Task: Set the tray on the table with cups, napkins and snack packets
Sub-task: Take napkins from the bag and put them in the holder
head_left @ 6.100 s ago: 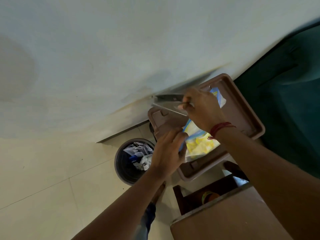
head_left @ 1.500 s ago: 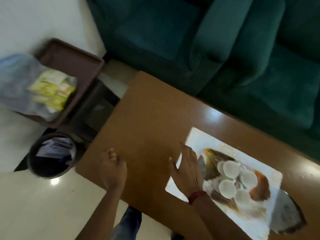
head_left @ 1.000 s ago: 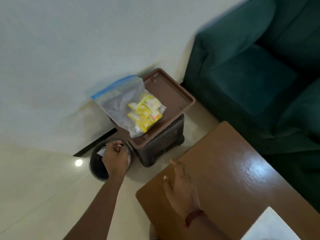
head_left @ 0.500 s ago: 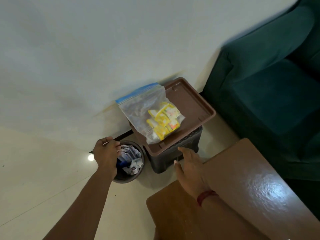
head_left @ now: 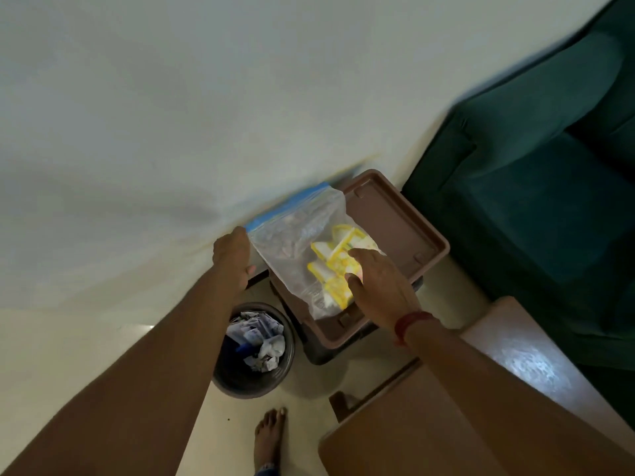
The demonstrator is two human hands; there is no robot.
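A brown tray (head_left: 395,228) sits on a dark stand (head_left: 324,352) by the wall, beside a green sofa (head_left: 532,201); a clear bag (head_left: 288,242) of yellow packets (head_left: 330,261) lies on it. The right hand (head_left: 381,286) rests on the packets, fingers loosely straight; the left hand (head_left: 232,255) meets the bag's blue corner, grip unclear. A bin (head_left: 240,386) stands below; the table (head_left: 395,441) is near.

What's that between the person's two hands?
In the head view, a clear zip bag of yellow snack packets lies on the brown tray between the left hand and the right hand.
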